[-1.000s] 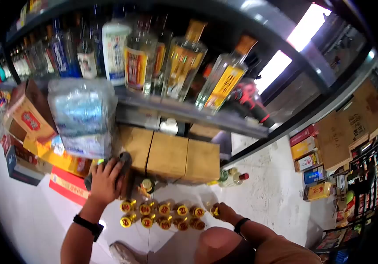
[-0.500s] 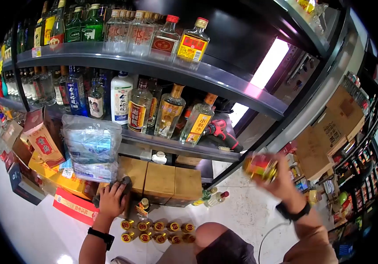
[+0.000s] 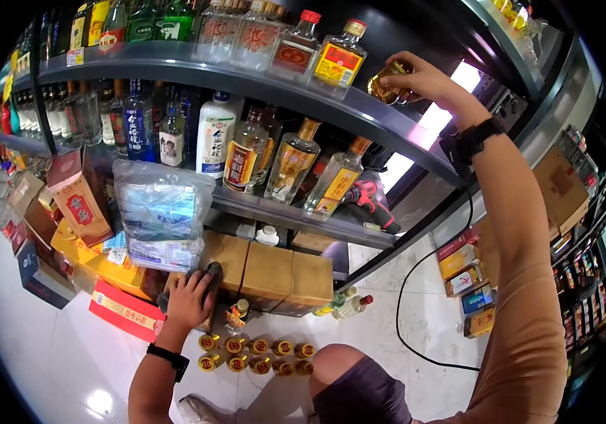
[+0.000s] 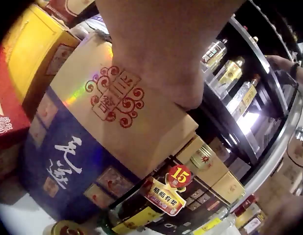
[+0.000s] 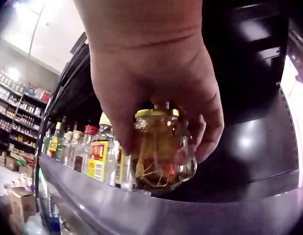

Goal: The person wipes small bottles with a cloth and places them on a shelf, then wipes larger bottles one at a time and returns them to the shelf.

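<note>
My right hand (image 3: 423, 79) grips a small handled glass jar (image 5: 158, 156) with a gold lid and amber liquid inside. Thin root-like strands show in the liquid in the right wrist view. The jar is at the front edge of the upper shelf (image 3: 246, 74), right of a yellow-and-red labelled bottle (image 3: 337, 62). My left hand (image 3: 188, 300) rests with spread fingers on a dark grey cloth (image 3: 212, 274) atop a cream and blue carton (image 4: 100, 132). Two rows of similar gold-lidded jars (image 3: 259, 345) stand on the floor below.
Bottles line the lower shelf (image 3: 282, 201), where a red power drill (image 3: 370, 201) lies at the right. Gold cartons (image 3: 268, 272) and a plastic-wrapped pack (image 3: 162, 215) sit underneath. A black cable (image 3: 400, 311) hangs to the floor. Two bottles (image 3: 352, 305) stand beside the cartons.
My right hand has picked up a jar beside the floor rows and raised it to the upper shelf. The left hand stays on the cloth. The head view has tilted up.
</note>
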The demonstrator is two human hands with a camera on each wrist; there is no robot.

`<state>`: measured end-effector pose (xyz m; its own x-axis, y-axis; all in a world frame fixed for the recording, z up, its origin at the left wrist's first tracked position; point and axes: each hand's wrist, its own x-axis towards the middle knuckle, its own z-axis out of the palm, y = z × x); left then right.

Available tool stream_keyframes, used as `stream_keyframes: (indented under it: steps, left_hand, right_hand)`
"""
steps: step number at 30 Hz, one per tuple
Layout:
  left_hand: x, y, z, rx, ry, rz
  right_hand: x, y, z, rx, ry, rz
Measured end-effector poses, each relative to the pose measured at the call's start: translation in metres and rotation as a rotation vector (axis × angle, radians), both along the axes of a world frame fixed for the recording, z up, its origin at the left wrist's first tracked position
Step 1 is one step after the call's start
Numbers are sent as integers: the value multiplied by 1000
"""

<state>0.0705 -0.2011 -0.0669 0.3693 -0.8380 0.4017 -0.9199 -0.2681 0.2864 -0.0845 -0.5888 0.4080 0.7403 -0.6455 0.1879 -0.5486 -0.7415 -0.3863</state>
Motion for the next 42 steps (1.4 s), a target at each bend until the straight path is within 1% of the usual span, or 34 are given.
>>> stream_keyframes:
  steps: [1,3,5,8,11,13,14,15,17,18,19,20,21,22,23,24,25,27,29,30,31,32,33,34,35,37,38,39,40,41,42]
  left_hand:
    - [-1,1,2,10,4,4]
    - [0,1,6,-3,-38,-8]
    - [3,0,1,-14,-52,-5]
    - [4,0,-1,-9,-36,-24]
    - [3,1,3,3,-34,-25]
    - [2,1,1,10,-58,-24]
    - [2,1,2,1,-43,-26]
    - [3,1,3,-8,-29,-28]
    - [5,0,-2,38,-8,-30]
    - [5,-2,-9,-2,5,-22]
    - [5,0,-15,-29,27,-10]
    - [4,2,-14,-63,-50,14]
    - [2,0,-12,-88,-118,42]
    - [1,1,-16,-70,-133,88]
    - [0,1,-15,-138,-157,116]
    - [1,3,-15,-153,-169,148]
    - [4,5,-15,-182,-241,141]
    - [9,12,-15,-215,-311,74]
    - [10,26,-9,-284,-257,-6]
    - [9,34,-7,-329,-223,-92]
    - [3,47,-15,-314,-215,-92]
    - [-7,64,-24,-238,-60,-235]
    - [-19,78,-30,-158,97,-376]
    - [-34,89,-37,-100,166,-371]
    - [-50,102,-44,-44,233,-369]
    - [-72,117,-70,62,422,-216]
    - [-78,126,-83,111,497,-122]
    - [-82,135,-99,124,498,-132]
    - [-86,143,-116,158,613,-23]
    - [-88,151,-132,191,728,85]
    - [-86,158,-149,287,704,73]
  right_hand:
    - [3,-3,-3,10,4,4]
    - [9,-9,-7,91,93,37]
    - [17,-13,-14,95,78,46]
    - [25,-23,-16,62,57,70]
    - [33,-31,-16,54,109,50]
    - [36,-28,-20,-39,99,25]
    - [34,-26,-18,2,122,40]
    - [33,-29,-21,-26,124,49]
    - [27,-36,-27,-181,33,-9]
    - [18,-67,-23,-445,-23,77]
    - [8,-71,-19,-708,-90,174]
    - [-4,-75,-13,-954,-155,278]
    - [-18,-56,-14,-761,-232,334]
    - [-57,-24,-23,-782,-227,11]
    - [-57,57,-57,-1163,-251,145]
    - [-87,30,-67,-776,-75,58]
    - [-124,14,-83,-716,22,246]
    - [-119,134,-147,-487,225,613]
    - [-122,189,-209,-418,525,870]
    - [-113,206,-227,-329,609,900]
    - [-109,216,-244,-245,689,925]
    - [-114,211,-265,-225,686,931]
    - [-123,201,-288,-93,705,818]
    - [-132,190,-309,37,722,702]
    - [-145,180,-325,13,733,675]
    - [-174,155,-363,94,755,530]
    - [-190,149,-379,108,751,519]
    - [-205,143,-394,183,771,499]
    - [-221,140,-412,259,791,477]
    - [-237,137,-436,413,780,416]
    - [-243,145,-457,571,778,275]
